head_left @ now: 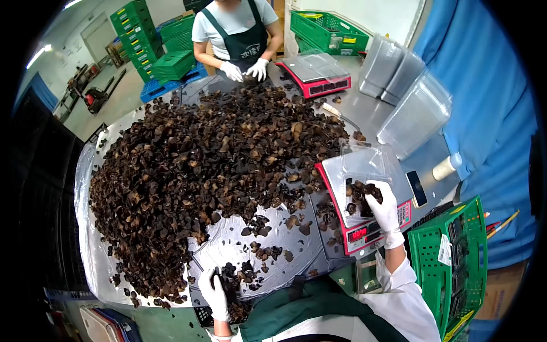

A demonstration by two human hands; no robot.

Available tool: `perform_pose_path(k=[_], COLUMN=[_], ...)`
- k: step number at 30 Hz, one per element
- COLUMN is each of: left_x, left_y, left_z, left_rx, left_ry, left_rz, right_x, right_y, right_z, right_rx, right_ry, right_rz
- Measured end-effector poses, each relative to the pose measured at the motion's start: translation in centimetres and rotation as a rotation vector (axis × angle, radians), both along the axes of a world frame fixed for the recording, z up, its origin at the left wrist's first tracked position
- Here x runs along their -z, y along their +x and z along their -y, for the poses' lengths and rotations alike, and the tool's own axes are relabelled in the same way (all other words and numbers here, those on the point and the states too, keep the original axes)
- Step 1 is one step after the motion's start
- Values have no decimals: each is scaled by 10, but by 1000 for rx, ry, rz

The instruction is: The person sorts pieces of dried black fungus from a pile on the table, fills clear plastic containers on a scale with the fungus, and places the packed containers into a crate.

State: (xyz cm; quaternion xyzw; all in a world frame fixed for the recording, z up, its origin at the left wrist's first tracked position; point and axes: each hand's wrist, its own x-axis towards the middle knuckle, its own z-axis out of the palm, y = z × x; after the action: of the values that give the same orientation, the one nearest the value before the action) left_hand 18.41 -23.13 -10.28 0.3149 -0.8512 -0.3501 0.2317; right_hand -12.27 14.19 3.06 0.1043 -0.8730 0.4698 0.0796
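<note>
A large heap of dark brown dried fungus pieces [211, 148] covers much of the table. My right hand [386, 210], in a white glove, is closed on dark pieces over a clear plastic container [356, 196] that stands on a red scale [364, 239] with a lit display. The container's clear lid lies open toward the back. My left hand [214, 294], also gloved, is at the near table edge, its fingers curled against a small clump of dark pieces [228, 279]. A black basket [203, 314] shows partly below that hand.
Across the table a co-worker [239, 34] touches the heap's far edge beside a second red scale [322, 86]. Clear containers are stacked [416, 114] at right. A phone [416, 188] and white roll [447, 166] lie near a green crate [450, 262].
</note>
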Motion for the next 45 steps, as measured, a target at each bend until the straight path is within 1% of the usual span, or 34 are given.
perform_pose_path(k=[2,3,4,5,6,7,8,9,10,12,14,15,16,18,19,20,22,23,24,26,27,28,30,31,32,33,34,36,37,40,41,43,45], left_x=[5,6,15,15,15,15,11,11,13,16,21,31,31,32,33,38,34,39,40,35,35,35,36,33,29,22,25,17,21,20,25,35,19], left_y=[12,17,24,25,24,22,17,15,13,6,-2,-7,-13,-29,-38,-47,-69,-81,-92,-115,-125,-132,-142,-140,-136,-128,-120,-97,-85,-48,-36,-12,8], left_z=[-6,-11,-13,-18,-24,-28,-30,-33,-34,-30,-27,-23,-23,-21,-23,-25,-29,-27,-25,-22,-20,-19,-12,-13,-13,-16,-16,-21,-23,-33,-34,-35,-31], left_rx=[-16,-20,10,40,73,134,195,232,263,282,255,258,247,251,263,278,261,227,214,207,242,243,297,343,380,375,398,405,390,266,236,164,74], left_ry=[-41,-33,-10,-5,1,-64,-73,-101,-135,-13,24,-21,-39,-225,-204,-144,-44,1,68,97,74,65,-40,-43,-45,-54,-6,-14,-124,-211,-165,-71,-62], left_rz=[38,61,69,100,130,188,189,245,293,241,191,170,174,140,83,40,-10,-22,-66,-51,-48,-104,-59,-99,-133,-161,-184,-102,-123,-25,-18,-6,-61], right_x=[-6,-12,-20,-18,-15,-12,8,26,55,95,128,144,146,150,153,145,149,144,149,159,162,165,172,172,155,158,164,161,156,157,156,162,164], right_y=[11,19,30,37,50,58,67,74,75,73,67,69,72,74,75,75,72,71,68,64,62,59,54,49,52,52,57,78,87,129,144,167,187], right_z=[10,17,30,40,56,67,79,88,93,100,103,107,115,132,140,151,170,181,191,209,216,221,224,225,220,218,215,206,206,210,213,224,239], right_rx=[95,65,-11,-109,-203,-376,-500,-622,-697,-716,-667,-654,-644,-692,-706,-724,-785,-813,-830,-849,-869,-892,-959,-1021,-1033,-1115,-1180,-1200,-1247,-1232,-1212,-1216,-1239], right_ry=[337,333,262,281,121,232,199,188,374,594,695,740,805,786,761,770,700,732,682,582,545,559,504,476,477,339,203,265,247,389,417,391,320], right_rz=[-387,-401,-418,-491,-322,-191,-240,-163,-34,3,3,-46,-68,-102,-133,-134,-180,-169,-175,-189,-187,-197,-228,-254,-252,-205,-142,-205,-178,-179,-154,-151,-128])
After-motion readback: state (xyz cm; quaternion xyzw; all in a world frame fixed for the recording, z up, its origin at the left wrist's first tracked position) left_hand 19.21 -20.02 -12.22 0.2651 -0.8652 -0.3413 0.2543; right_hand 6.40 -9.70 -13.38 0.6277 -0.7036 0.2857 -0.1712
